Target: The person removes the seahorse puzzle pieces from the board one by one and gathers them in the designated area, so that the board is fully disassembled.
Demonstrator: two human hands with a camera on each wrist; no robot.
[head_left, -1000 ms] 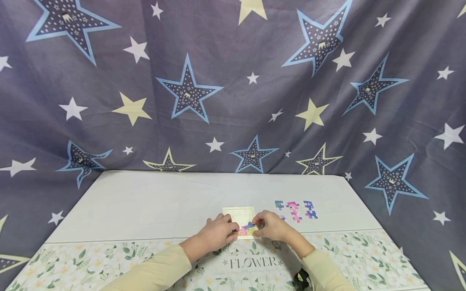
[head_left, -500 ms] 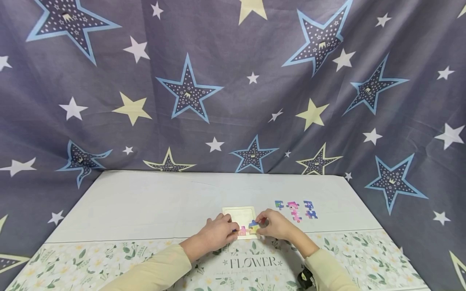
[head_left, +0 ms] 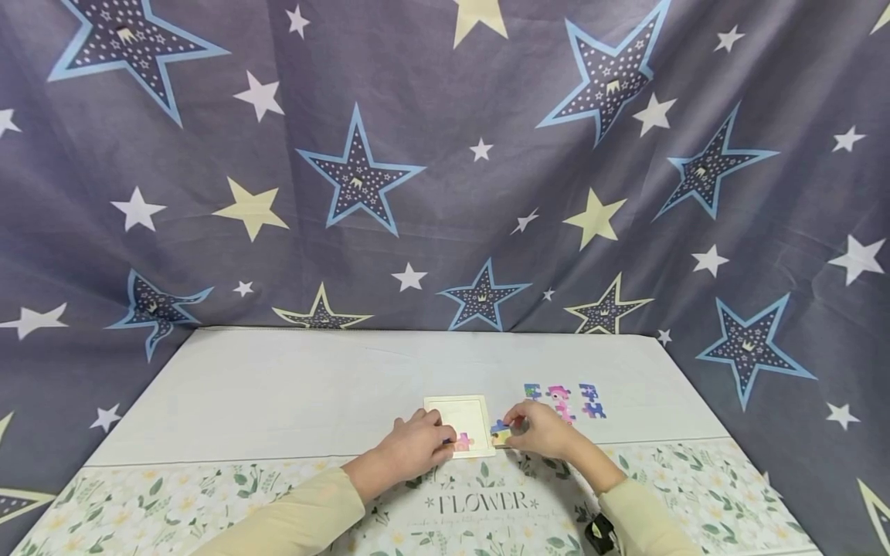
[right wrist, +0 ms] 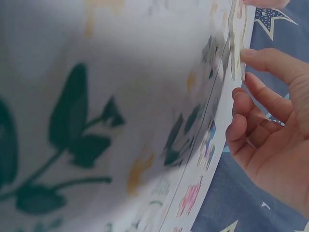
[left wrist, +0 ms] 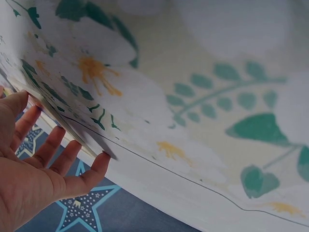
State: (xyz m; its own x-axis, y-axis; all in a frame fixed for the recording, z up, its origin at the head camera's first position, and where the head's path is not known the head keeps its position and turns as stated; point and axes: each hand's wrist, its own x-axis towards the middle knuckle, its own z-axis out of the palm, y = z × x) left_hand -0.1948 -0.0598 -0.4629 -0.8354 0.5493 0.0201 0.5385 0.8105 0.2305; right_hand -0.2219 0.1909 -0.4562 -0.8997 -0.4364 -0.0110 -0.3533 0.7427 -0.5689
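My left hand [head_left: 412,445] grips the left side of a small cream puzzle tray [head_left: 455,398], its fingertips along the edge in the left wrist view. A pink puzzle piece [head_left: 463,442] lies in the tray's lower part beside those fingers, which partly cover a bluish bit at the lower left. Just off the tray's right rim, my right hand [head_left: 544,432] pinches a blue and yellow puzzle piece [head_left: 498,434] between thumb and fingers. In the right wrist view the remaining fingers of the right hand [right wrist: 275,121] are loosely curled.
Several loose puzzle pieces lie to the right: a blue-green one [head_left: 532,391], pink ones [head_left: 559,395] and blue-purple ones [head_left: 593,410]. A floral cloth [head_left: 278,494] covers the near part of the white table [head_left: 292,386]. A star-patterned curtain [head_left: 417,255] stands behind.
My right hand has moved right, carrying the blue and yellow puzzle piece out of the tray to beside its right rim. The left hand stays on the tray.
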